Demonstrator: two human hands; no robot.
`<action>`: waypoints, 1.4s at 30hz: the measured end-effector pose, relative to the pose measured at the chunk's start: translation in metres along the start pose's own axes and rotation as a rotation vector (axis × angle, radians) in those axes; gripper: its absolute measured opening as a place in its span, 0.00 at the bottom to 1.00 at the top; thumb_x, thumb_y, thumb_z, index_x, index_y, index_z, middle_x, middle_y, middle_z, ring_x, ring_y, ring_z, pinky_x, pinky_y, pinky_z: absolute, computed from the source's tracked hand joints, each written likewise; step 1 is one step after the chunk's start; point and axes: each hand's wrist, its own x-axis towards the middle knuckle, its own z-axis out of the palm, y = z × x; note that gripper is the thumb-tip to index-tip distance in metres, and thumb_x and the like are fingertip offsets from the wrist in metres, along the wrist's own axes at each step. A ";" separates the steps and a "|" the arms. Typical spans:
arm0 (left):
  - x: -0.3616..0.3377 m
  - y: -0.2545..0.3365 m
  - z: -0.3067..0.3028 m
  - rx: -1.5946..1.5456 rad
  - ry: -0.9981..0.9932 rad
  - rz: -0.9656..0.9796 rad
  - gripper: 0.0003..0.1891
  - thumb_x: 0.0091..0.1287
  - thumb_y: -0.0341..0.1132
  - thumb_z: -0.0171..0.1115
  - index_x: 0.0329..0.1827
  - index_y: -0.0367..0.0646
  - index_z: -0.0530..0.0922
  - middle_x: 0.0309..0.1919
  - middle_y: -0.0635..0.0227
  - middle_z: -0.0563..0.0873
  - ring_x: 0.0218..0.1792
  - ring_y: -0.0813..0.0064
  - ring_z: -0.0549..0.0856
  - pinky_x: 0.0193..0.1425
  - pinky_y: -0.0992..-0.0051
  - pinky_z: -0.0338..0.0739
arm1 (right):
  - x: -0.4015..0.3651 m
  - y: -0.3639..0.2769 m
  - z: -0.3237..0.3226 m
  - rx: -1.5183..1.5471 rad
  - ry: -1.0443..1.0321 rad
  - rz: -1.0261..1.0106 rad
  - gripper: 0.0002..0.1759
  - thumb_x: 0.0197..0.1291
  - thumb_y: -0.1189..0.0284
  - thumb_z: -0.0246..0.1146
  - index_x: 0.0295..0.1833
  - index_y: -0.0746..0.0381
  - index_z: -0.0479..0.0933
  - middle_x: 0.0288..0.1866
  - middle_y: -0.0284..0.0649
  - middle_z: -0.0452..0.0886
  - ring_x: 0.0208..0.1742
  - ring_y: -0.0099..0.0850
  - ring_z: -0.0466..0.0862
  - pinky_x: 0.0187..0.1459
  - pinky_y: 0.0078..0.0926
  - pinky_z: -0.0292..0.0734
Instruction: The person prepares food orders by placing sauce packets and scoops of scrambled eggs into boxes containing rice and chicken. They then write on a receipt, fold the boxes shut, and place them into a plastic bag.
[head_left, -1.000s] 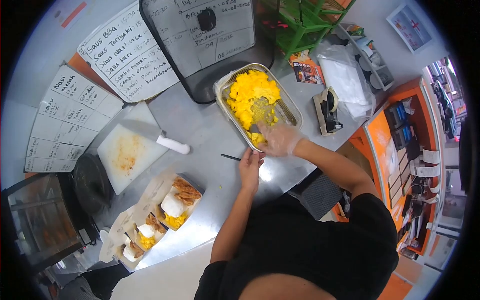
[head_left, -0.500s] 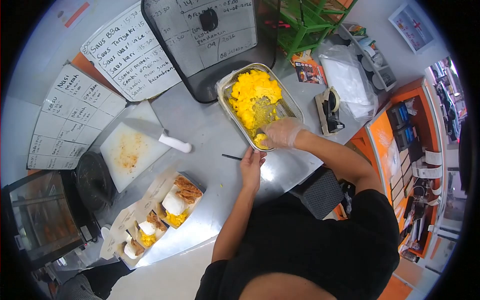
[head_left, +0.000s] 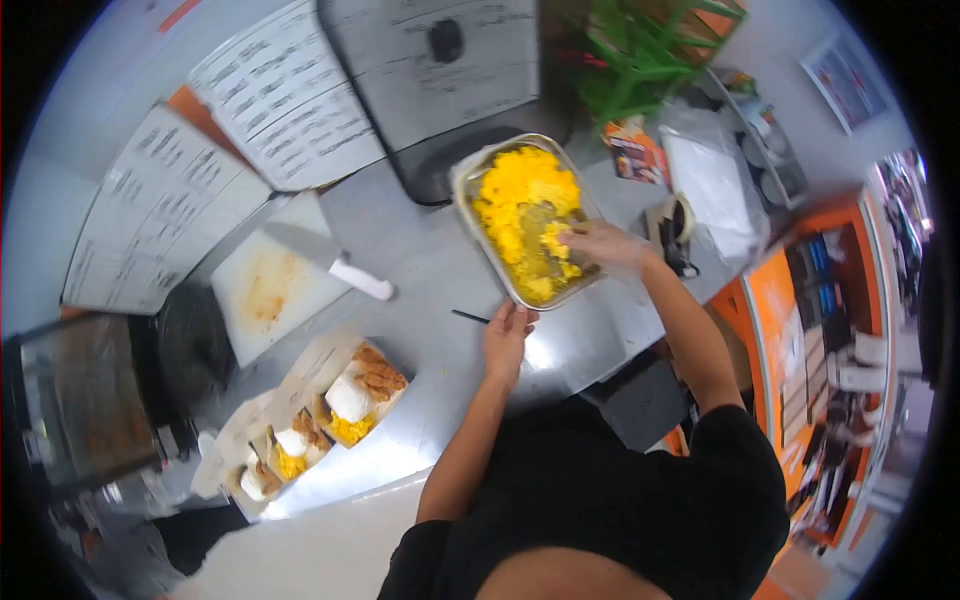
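Steadying the tray [head_left: 484, 255], seemingly, the left hand [head_left: 509, 345] pinches its near corner while the right hand [head_left: 608, 246] clamps food [head_left: 553, 239].

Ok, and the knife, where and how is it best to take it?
I would take the knife by its white handle, from above, coming from the tray side. The blade lies over the board, while the handle juts past the board's edge toward the tray, so fingers should close on it away from the blade.
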 end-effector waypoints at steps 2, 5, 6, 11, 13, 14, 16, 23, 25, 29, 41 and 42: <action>0.001 -0.003 -0.009 0.177 -0.021 0.055 0.19 0.77 0.37 0.58 0.66 0.40 0.77 0.42 0.68 0.88 0.43 0.78 0.85 0.51 0.74 0.80 | 0.004 0.019 0.003 0.333 -0.073 -0.150 0.38 0.68 0.41 0.58 0.61 0.68 0.80 0.44 0.43 0.85 0.46 0.31 0.82 0.49 0.29 0.76; -0.001 -0.019 -0.019 0.314 0.012 0.124 0.22 0.76 0.39 0.58 0.69 0.38 0.74 0.45 0.64 0.89 0.45 0.73 0.86 0.53 0.71 0.80 | -0.011 -0.004 -0.003 0.386 0.031 -0.246 0.30 0.69 0.44 0.60 0.47 0.64 0.82 0.27 0.27 0.72 0.28 0.20 0.67 0.28 0.25 0.61; -0.010 -0.016 -0.022 0.336 0.030 0.109 0.25 0.76 0.41 0.58 0.71 0.36 0.72 0.48 0.62 0.88 0.47 0.72 0.86 0.53 0.70 0.80 | -0.014 -0.012 -0.012 0.297 -0.015 -0.149 0.29 0.68 0.45 0.61 0.45 0.64 0.81 0.28 0.27 0.72 0.28 0.20 0.67 0.29 0.24 0.61; -0.109 0.046 -0.086 0.547 -0.277 0.250 0.27 0.77 0.44 0.58 0.72 0.33 0.70 0.55 0.55 0.85 0.54 0.66 0.85 0.61 0.67 0.79 | -0.021 -0.064 0.024 0.251 -0.075 -0.334 0.25 0.72 0.54 0.61 0.52 0.69 0.80 0.38 0.37 0.80 0.40 0.27 0.77 0.42 0.27 0.70; -0.155 0.041 -0.129 0.622 -0.318 0.210 0.28 0.78 0.46 0.57 0.71 0.33 0.71 0.58 0.53 0.84 0.57 0.64 0.85 0.61 0.68 0.78 | -0.049 -0.125 0.037 0.113 -0.232 -0.368 0.29 0.72 0.52 0.60 0.58 0.71 0.80 0.46 0.47 0.86 0.49 0.34 0.85 0.54 0.32 0.76; -0.179 0.029 -0.152 0.725 -0.216 0.243 0.27 0.78 0.46 0.56 0.70 0.33 0.72 0.58 0.53 0.84 0.58 0.63 0.85 0.62 0.67 0.79 | -0.055 -0.149 0.057 0.113 -0.302 -0.441 0.30 0.72 0.52 0.59 0.57 0.71 0.80 0.45 0.47 0.87 0.49 0.34 0.85 0.54 0.33 0.77; -0.231 0.029 -0.196 0.743 0.008 0.187 0.26 0.78 0.47 0.56 0.68 0.33 0.74 0.58 0.51 0.84 0.59 0.60 0.84 0.63 0.65 0.78 | -0.071 -0.206 0.096 0.066 -0.438 -0.543 0.30 0.72 0.51 0.59 0.56 0.71 0.80 0.44 0.47 0.87 0.47 0.33 0.85 0.53 0.33 0.77; -0.373 -0.080 -0.326 0.383 0.656 -0.248 0.28 0.76 0.51 0.56 0.63 0.32 0.79 0.53 0.44 0.87 0.55 0.56 0.86 0.60 0.66 0.78 | -0.115 -0.401 0.296 0.175 -0.801 -0.960 0.27 0.71 0.49 0.61 0.52 0.65 0.80 0.28 0.28 0.74 0.29 0.19 0.71 0.30 0.23 0.66; -0.394 -0.082 -0.332 0.265 0.497 -0.426 0.29 0.76 0.53 0.56 0.63 0.32 0.79 0.53 0.44 0.87 0.54 0.57 0.86 0.59 0.66 0.79 | -0.123 -0.450 0.346 0.028 -0.901 -0.688 0.29 0.72 0.49 0.61 0.53 0.67 0.80 0.29 0.29 0.74 0.30 0.19 0.71 0.30 0.20 0.67; -0.414 -0.023 -0.360 0.385 1.044 -0.032 0.25 0.76 0.49 0.58 0.60 0.34 0.81 0.52 0.48 0.87 0.51 0.57 0.88 0.57 0.67 0.80 | -0.153 -0.523 0.375 0.092 -0.934 -0.718 0.31 0.72 0.49 0.61 0.55 0.71 0.78 0.32 0.31 0.77 0.32 0.20 0.72 0.33 0.22 0.69; -0.320 0.130 -0.537 1.179 0.998 0.286 0.30 0.56 0.26 0.71 0.65 0.35 0.75 0.61 0.46 0.80 0.60 0.43 0.80 0.62 0.55 0.78 | -0.118 -0.492 0.439 0.311 -0.659 -0.790 0.35 0.74 0.49 0.58 0.63 0.73 0.75 0.53 0.51 0.85 0.54 0.36 0.83 0.58 0.34 0.75; -0.317 0.129 -0.537 1.142 1.016 0.346 0.32 0.55 0.29 0.73 0.66 0.37 0.75 0.60 0.48 0.81 0.59 0.44 0.81 0.61 0.55 0.79 | -0.113 -0.487 0.445 0.345 -0.656 -0.773 0.36 0.73 0.48 0.58 0.64 0.73 0.75 0.53 0.52 0.84 0.55 0.38 0.83 0.58 0.34 0.75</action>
